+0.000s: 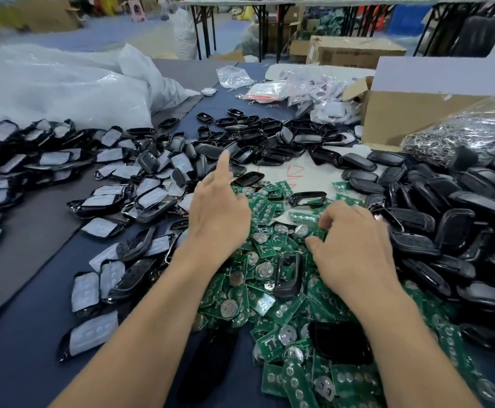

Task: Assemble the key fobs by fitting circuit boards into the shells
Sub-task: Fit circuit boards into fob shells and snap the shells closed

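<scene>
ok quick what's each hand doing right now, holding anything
Left hand: open, index finger out, holding nothing visible.
Right hand: fingers curled down on the circuit boards; cannot tell if it grips one.

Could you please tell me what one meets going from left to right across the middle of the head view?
Pile of black shells with pale grey button pads → left hand → green circuit boards → right hand → heap of plain black plastic shells.
</scene>
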The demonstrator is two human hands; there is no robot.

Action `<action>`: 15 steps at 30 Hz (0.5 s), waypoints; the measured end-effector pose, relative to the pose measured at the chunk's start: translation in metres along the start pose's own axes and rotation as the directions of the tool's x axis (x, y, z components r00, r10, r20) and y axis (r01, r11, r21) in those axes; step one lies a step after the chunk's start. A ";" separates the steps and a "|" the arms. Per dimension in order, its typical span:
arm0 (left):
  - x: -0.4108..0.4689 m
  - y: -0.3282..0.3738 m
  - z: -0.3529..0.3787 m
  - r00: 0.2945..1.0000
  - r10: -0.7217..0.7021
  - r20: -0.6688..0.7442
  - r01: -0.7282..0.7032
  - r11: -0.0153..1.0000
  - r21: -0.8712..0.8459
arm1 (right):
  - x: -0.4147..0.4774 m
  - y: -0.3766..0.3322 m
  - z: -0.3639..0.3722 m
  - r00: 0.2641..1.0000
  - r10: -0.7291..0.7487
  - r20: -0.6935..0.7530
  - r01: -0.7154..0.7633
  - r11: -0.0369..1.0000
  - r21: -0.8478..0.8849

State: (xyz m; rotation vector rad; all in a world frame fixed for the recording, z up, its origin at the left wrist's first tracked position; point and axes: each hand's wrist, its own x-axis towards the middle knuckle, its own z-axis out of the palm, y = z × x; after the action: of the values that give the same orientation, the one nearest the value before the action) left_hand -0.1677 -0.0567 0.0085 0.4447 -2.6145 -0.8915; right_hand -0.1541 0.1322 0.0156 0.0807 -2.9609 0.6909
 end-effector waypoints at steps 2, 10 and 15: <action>0.015 0.002 0.002 1.000 0.020 0.000 -0.020 0.999 0.028 | 0.002 0.001 0.003 1.000 -0.023 -0.018 0.025 0.994 0.108; 0.085 0.015 0.015 0.974 0.025 0.227 -0.123 0.895 0.429 | 0.006 0.003 0.002 0.990 0.138 0.010 -0.091 0.597 0.797; 0.093 0.025 0.019 0.967 -0.036 0.251 -0.069 0.916 0.396 | 0.006 0.004 0.004 0.991 0.083 0.101 -0.128 0.465 0.876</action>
State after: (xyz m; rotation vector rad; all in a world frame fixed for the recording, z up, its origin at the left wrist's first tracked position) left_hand -0.2637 -0.0643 0.0302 0.4319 -3.0445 -0.4174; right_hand -0.1610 0.1339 0.0104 -0.0205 -2.2641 2.1953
